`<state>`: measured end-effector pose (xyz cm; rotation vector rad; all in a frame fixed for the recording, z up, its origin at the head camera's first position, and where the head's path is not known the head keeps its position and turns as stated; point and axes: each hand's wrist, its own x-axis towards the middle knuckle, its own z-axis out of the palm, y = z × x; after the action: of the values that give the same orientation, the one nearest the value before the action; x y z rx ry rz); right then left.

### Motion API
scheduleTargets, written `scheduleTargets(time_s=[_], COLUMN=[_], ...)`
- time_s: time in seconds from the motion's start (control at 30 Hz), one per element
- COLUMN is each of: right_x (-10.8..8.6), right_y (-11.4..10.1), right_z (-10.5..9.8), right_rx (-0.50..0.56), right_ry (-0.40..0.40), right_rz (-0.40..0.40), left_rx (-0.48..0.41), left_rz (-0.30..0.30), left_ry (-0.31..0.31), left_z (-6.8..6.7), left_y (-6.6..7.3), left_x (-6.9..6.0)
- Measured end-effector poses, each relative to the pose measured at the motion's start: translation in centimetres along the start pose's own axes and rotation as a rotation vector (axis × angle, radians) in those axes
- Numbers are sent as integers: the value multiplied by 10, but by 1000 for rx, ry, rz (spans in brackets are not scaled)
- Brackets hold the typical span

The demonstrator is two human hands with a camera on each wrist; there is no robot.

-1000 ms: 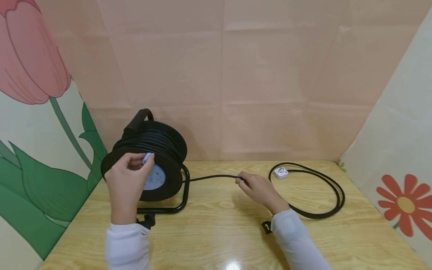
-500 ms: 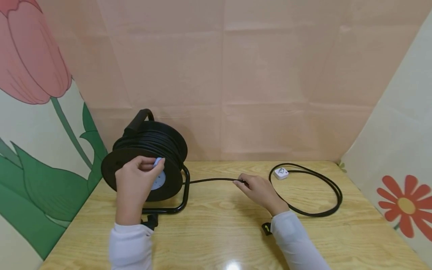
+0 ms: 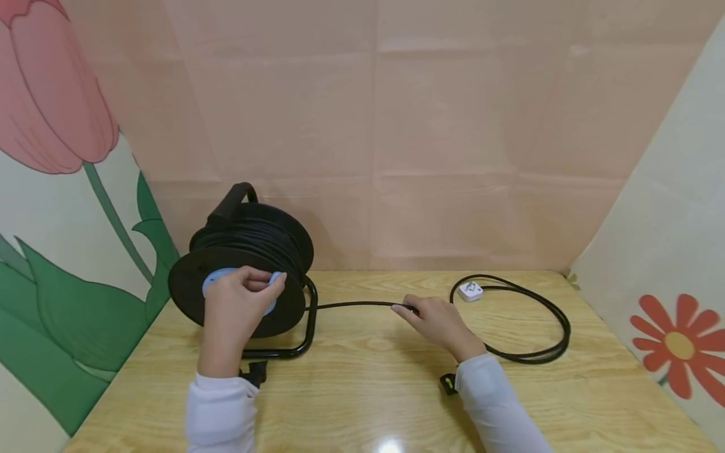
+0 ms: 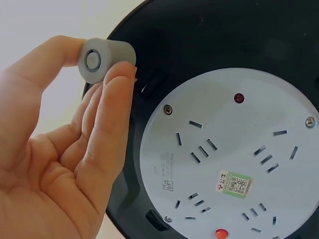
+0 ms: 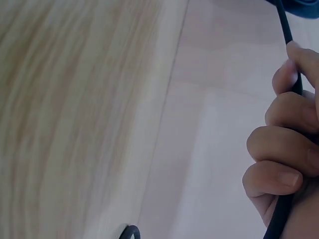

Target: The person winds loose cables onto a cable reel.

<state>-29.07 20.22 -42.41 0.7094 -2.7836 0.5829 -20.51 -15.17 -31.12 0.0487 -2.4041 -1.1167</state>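
Observation:
A black cable reel (image 3: 238, 264) stands at the left of the table, wound with black cable. My left hand (image 3: 240, 308) pinches the small crank knob (image 4: 107, 59) on its front disc between thumb and fingers. In the left wrist view the disc's round socket panel (image 4: 224, 149) shows several slots, a red button and a QR sticker. A stretch of black cable (image 3: 351, 304) runs from the reel to my right hand (image 3: 436, 318). The right hand's fingers curl round this cable (image 5: 284, 25), seen closely in the right wrist view.
Beyond my right hand the cable lies in a loose loop (image 3: 557, 314) on the wooden table (image 3: 362, 390). Its white plug (image 3: 470, 290) sits inside the loop's far left. A black tubular frame (image 3: 310, 321) holds up the reel. A pinkish wall (image 3: 374, 138) stands behind.
My left hand has moved the knob right and slightly down round the disc. The cable loop on the right has shrunk a little; my right hand has hardly moved.

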Motion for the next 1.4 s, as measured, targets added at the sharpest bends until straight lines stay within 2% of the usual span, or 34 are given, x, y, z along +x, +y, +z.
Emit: scheduleTargets(time_s=[0.23,0.7,0.93,1.17,1.3,1.4], right_x=[1,2,0,-1,0,1], right_y=[3,-5,-2,5,3,-1], right_z=[2,6,-1,-1,0,2], right_rx=[15,22,44,44,75,88], right_ry=[-8,-76,-45,-22,-40,-59], right_rz=[-9,-15,-5,-23,-28,-62], left_rx=[9,36,38,64,55,38], left_rz=[26,14,17,25,22,14], left_ry=[-20,-64,-81,-163,-207,-238], left_z=[4,11,14,17,20,24], left_y=[-1,-6,-7,-10,-13,-18], left_x=[0,-3,-4,-5,-7,-7])
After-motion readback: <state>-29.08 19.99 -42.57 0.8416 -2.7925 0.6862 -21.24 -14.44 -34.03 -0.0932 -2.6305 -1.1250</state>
